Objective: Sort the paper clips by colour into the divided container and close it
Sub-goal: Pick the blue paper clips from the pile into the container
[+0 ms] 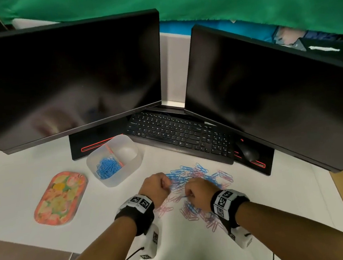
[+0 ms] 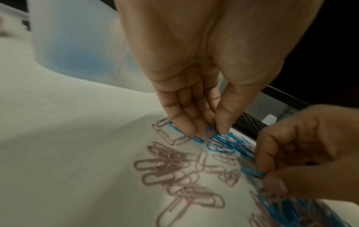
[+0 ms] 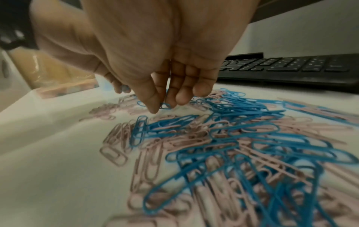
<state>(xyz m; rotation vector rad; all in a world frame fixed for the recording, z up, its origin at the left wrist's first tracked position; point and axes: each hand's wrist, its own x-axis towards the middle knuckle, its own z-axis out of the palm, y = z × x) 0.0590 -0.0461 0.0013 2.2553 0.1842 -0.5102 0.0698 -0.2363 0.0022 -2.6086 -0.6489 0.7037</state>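
Just right of the divided container (image 1: 115, 160), our left hand (image 1: 156, 187) and right hand (image 1: 197, 194) each pinch a blue clip (image 2: 210, 132) from the mixed pile (image 1: 194, 182).

Head camera looks down across the desk (image 1: 35, 185); both wrist cameras sit low, close over the shared clips (image 1: 194, 178) at 12 o'clock.

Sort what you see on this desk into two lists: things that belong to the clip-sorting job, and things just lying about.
Part of the job:
- blue and pink paper clips, loose on the desk
- divided container, blue clips in one half
- floral lid, lying off the container
- left hand and right hand, each pinching a blue clip

Just lying about:
- keyboard
- mouse
- two dark monitors
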